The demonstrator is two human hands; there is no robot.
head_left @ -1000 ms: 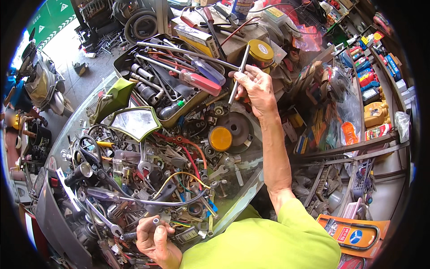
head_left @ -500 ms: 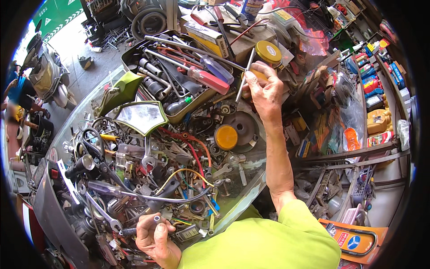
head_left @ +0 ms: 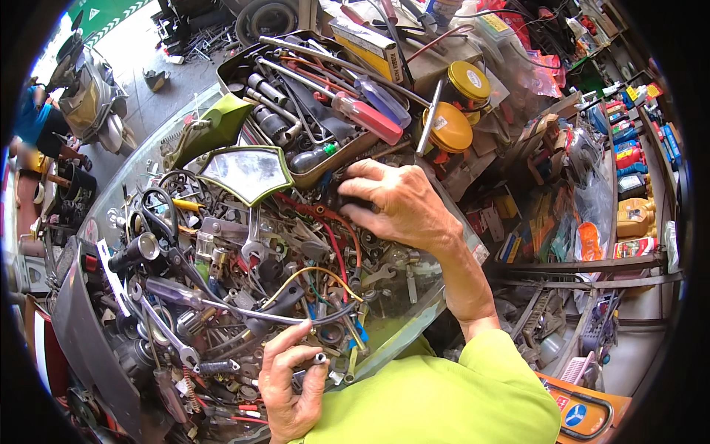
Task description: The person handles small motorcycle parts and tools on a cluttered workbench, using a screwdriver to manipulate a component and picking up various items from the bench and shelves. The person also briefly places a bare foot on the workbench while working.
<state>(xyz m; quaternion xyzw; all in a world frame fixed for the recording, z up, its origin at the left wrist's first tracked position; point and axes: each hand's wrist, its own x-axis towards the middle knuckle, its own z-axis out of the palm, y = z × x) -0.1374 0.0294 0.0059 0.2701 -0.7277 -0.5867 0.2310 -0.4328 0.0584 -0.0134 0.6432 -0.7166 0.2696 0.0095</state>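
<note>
My left hand (head_left: pixel 291 381), low in the view, pinches a small metal socket (head_left: pixel 319 359) between thumb and fingers, its round hollow end facing up. My right hand (head_left: pixel 407 203) reaches down over the heaped parts just below the toolbox. Its fingers are apart, with the tips among dark small pieces; what they touch is partly hidden. A straight metal rod (head_left: pixel 430 118) leans beside two yellow-lidded tins (head_left: pixel 449 127). Left of my right hand lies a green-framed mirror (head_left: pixel 248 176). A combination wrench (head_left: pixel 254 240) sticks out beneath the mirror.
The open toolbox (head_left: pixel 336 164) holds screwdrivers, including one with a red handle (head_left: pixel 367 118), and several sockets. Cables, spanners and small parts cover the glass tabletop (head_left: pixel 403 325). Shelves with bottles (head_left: pixel 632 189) stand at right. A person (head_left: pixel 44 122) and a scooter (head_left: pixel 92 96) are at far left.
My right hand has let go of the metal rod beside the tins and moved down and left to the parts. My left hand has shifted right with the socket. The view has turned slightly.
</note>
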